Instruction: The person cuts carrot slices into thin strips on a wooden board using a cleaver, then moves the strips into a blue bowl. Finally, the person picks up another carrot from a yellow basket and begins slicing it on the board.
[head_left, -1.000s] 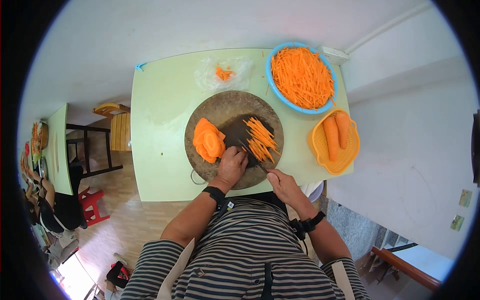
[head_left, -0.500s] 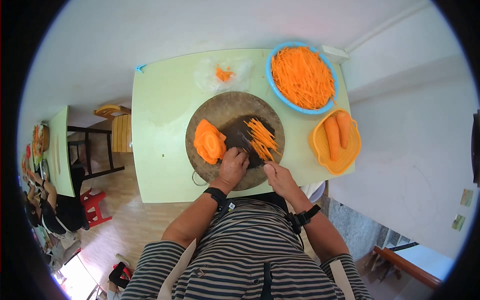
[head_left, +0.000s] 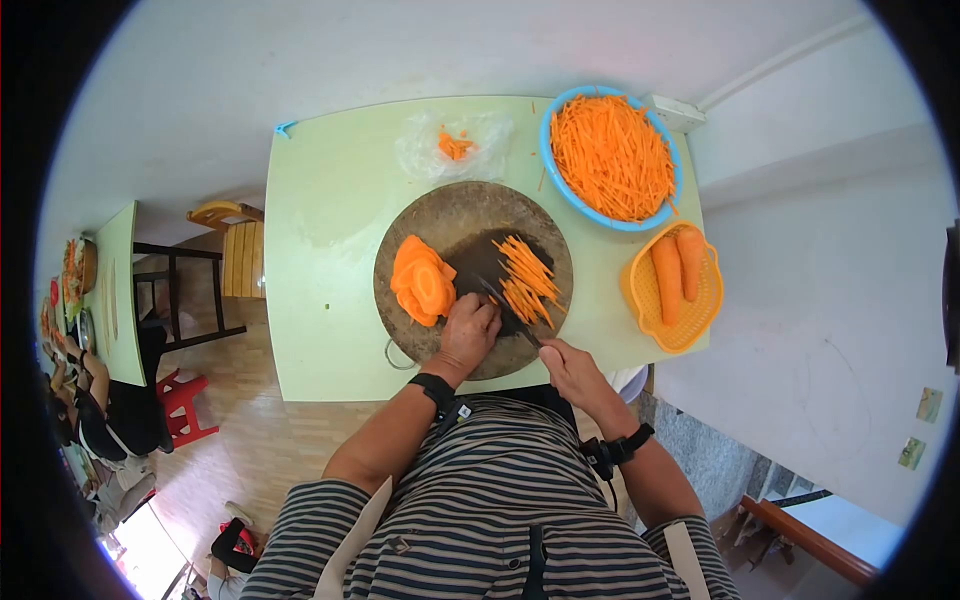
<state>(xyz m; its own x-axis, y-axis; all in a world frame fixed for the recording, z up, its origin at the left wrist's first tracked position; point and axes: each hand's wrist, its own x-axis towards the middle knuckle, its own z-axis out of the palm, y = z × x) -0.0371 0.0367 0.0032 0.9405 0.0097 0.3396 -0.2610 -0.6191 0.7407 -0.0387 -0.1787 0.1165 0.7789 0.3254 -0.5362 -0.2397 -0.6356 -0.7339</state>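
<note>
My left hand [head_left: 470, 328] is closed, its curled fingers pressed down on the round wooden chopping board [head_left: 425, 215]. A bit of orange carrot shows at its fingertips; most of what lies under them is hidden. My right hand [head_left: 572, 368] grips the handle of a knife [head_left: 512, 312], its dark blade angled up and left close to those fingertips. Left of the blade, a pile of carrot slices [head_left: 420, 280] touches or nearly touches my left hand. Cut carrot strips [head_left: 527, 277] lie on the board to the right of the blade.
A blue basin [head_left: 549, 160] heaped with carrot shreds stands at the back right. Below it, a yellow basket [head_left: 655, 337] holds two whole carrots [head_left: 667, 280]. Carrot scraps lie on a clear plastic bag [head_left: 415, 150] behind the board. Another person [head_left: 95, 400] works at a table far left.
The knife has swung so that more of its blade shows beside my left fingers. My right hand has shifted slightly right and down. The left hand stays nearly in place.
</note>
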